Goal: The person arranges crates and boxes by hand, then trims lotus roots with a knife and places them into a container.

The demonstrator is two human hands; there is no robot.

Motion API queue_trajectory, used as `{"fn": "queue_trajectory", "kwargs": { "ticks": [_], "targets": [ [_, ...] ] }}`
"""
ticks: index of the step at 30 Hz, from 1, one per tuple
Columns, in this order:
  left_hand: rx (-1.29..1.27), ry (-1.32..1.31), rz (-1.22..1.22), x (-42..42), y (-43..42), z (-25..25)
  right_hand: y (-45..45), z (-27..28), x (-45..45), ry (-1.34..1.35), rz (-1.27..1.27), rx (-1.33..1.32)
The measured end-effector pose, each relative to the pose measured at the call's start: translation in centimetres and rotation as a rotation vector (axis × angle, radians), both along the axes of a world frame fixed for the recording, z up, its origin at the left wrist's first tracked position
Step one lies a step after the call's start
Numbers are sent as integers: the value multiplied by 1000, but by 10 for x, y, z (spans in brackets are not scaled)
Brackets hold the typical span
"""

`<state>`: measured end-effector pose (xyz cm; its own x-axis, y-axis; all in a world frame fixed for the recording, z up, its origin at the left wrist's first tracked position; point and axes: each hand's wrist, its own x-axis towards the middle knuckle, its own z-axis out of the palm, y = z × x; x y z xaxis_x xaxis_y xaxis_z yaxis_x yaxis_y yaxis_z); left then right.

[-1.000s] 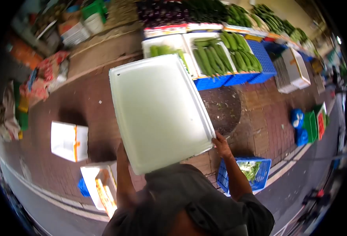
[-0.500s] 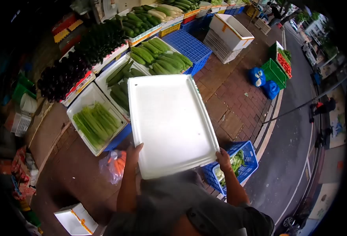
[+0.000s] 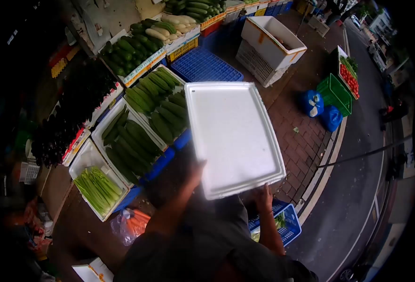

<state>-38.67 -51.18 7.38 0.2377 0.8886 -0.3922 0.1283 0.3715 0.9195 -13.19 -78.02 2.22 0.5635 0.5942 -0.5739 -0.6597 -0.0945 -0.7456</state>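
Note:
A white foam tray or lid [image 3: 238,136] is held out in front of my body. My left hand [image 3: 197,173] grips its left edge low down, the fingers partly hidden. At the bottom right corner my right hand [image 3: 264,197] is closed on the edge from below. Left of the foam piece lie boxes of green gourds [image 3: 155,94] and dark green cucumbers [image 3: 130,145]. A blue crate [image 3: 207,64] stands behind its top edge.
Celery [image 3: 98,188] fills a box at the left, near bagged carrots [image 3: 134,223]. A blue basket [image 3: 289,225] stands by my right arm. White boxes [image 3: 273,40], blue bags [image 3: 313,103] and a green crate [image 3: 334,94] are farther off.
The view has swung right along the stall. Both hands still hold the white foam piece, which now sits farther right in view, beside the gourd boxes and blue crate.

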Motion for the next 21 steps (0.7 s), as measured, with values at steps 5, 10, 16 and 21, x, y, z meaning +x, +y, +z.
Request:
{"fn": "queue_trajectory", "kwargs": {
  "ticks": [5, 10, 16, 21],
  "targets": [
    [115, 92, 90, 109, 68, -55, 150, 42, 113, -20, 56, -157],
    [18, 168, 148, 167, 152, -122, 272, -12, 214, -107, 171, -224],
    [-58, 62, 256, 228, 290, -143, 441, -34, 281, -164, 235, -244],
    [-173, -57, 389, 273, 387, -157, 549, -152, 364, -235, 392, -348]
  ]
}}
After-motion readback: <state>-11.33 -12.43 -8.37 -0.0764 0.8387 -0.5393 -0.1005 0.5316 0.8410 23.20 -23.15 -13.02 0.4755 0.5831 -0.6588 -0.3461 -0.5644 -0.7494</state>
